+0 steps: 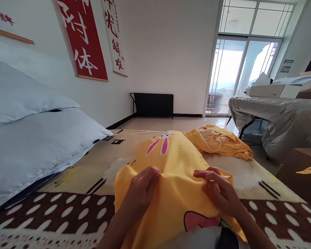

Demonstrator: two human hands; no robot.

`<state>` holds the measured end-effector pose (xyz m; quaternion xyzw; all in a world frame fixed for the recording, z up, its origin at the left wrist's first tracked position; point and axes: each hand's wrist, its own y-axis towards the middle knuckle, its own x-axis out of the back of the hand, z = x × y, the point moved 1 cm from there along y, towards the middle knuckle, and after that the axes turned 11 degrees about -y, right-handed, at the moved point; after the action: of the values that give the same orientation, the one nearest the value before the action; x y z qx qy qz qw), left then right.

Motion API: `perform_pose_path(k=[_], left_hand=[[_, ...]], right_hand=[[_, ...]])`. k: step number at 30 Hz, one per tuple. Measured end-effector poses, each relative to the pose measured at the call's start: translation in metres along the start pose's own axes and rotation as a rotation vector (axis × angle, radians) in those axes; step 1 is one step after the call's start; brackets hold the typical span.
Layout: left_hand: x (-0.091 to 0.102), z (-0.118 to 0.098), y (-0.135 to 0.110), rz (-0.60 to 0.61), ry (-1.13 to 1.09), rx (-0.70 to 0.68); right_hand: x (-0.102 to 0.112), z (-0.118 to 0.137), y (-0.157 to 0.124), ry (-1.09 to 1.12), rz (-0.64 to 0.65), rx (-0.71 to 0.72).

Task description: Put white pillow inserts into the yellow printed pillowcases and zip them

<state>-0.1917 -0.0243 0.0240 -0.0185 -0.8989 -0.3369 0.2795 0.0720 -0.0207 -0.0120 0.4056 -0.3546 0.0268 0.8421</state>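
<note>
A yellow cloth [176, 193], printed with a white rabbit with pink ears and, nearer me, a pinkish-red shape with a green tip, lies across the bed and spreads toward my lap. My left hand [143, 188] is closed, pinching a fold of it near the middle. To the right, my right hand [220, 188] holds the same fabric between thumb and bent fingers, the fingertips pointing left. A ridge of cloth runs between the two hands. Beyond my right hand sits a crumpled pile of yellow cloth [219, 140] with white cords on top.
White pillows [41, 145] are stacked at the left. Under everything is a patterned bedspread [90, 207] in beige and brown with white dots. At the right stand a plastic-covered table [287, 110] with boxes and a cardboard box [300, 173]. A black folded panel [153, 104] leans on the far wall.
</note>
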Motion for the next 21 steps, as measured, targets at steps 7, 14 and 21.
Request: perform_pose_path(k=[7, 14, 21], left_hand=[[-0.034, 0.006, 0.004, 0.506, -0.01, 0.194], [-0.039, -0.021, -0.013, 0.31, 0.28, -0.195], [-0.057, 0.013, 0.001, 0.372, 0.414, 0.226]], right_hand=[[-0.037, -0.005, -0.001, -0.096, 0.123, -0.062], [-0.038, 0.019, -0.009, -0.239, -0.005, 0.044], [-0.062, -0.007, -0.006, -0.453, 0.282, -0.161]])
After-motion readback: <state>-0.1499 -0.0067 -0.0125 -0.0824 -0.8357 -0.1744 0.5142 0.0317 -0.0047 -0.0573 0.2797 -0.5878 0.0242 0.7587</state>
